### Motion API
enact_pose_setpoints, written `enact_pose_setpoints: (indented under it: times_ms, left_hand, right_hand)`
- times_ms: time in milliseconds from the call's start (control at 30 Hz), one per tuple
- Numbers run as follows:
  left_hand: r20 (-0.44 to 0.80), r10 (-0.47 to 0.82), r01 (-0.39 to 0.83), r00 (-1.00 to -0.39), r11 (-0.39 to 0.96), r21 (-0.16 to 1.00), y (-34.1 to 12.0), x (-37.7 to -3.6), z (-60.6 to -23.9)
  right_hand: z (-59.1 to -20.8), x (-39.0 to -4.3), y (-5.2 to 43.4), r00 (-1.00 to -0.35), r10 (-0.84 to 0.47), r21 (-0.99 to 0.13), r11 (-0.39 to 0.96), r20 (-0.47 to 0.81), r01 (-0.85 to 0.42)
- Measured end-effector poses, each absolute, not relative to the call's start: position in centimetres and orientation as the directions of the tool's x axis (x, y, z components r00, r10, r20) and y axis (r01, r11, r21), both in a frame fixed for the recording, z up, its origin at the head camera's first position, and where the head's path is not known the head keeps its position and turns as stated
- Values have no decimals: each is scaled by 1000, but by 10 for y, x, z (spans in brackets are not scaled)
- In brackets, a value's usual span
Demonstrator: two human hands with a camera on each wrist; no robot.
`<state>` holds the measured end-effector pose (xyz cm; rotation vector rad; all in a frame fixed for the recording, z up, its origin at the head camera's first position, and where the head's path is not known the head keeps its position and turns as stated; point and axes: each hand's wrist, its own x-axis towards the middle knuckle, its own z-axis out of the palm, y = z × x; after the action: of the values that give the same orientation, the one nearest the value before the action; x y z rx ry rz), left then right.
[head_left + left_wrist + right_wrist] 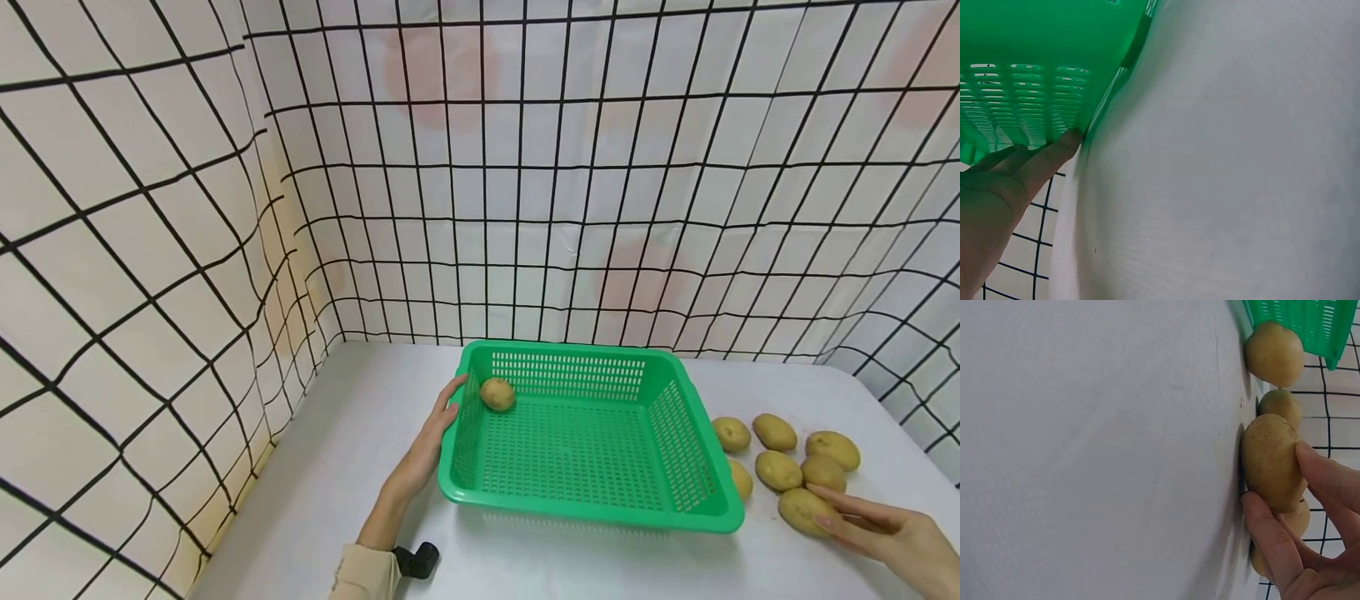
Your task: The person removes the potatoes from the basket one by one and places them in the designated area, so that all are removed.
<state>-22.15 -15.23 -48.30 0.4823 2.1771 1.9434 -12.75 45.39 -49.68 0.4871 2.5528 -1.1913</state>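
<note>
A green plastic basket with slotted walls stands on the white table. One potato lies inside it, in the far left corner. My left hand rests against the outside of the basket's left wall, fingers stretched along it and fingertips up near the rim. The left wrist view shows those fingers lying along the slotted side, low by the table. To the right of the basket, my right hand pinches the nearest potato of a loose group, thumb and fingers on opposite sides, close over the table.
Several more potatoes lie close together right of the basket, one partly hidden behind its rim. Black wire grid backed by white sheeting encloses the table at the back and sides. A black strap device sits on my left wrist.
</note>
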Motion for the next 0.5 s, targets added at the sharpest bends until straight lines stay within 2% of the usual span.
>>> enact_pose_setpoints:
  times_ms: [500]
  left_hand:
    - [81,352,120,-932,90,989,-151,-222,-483]
  right_hand:
    - [-496,-122,451,-897,209,-706,556,-391,438]
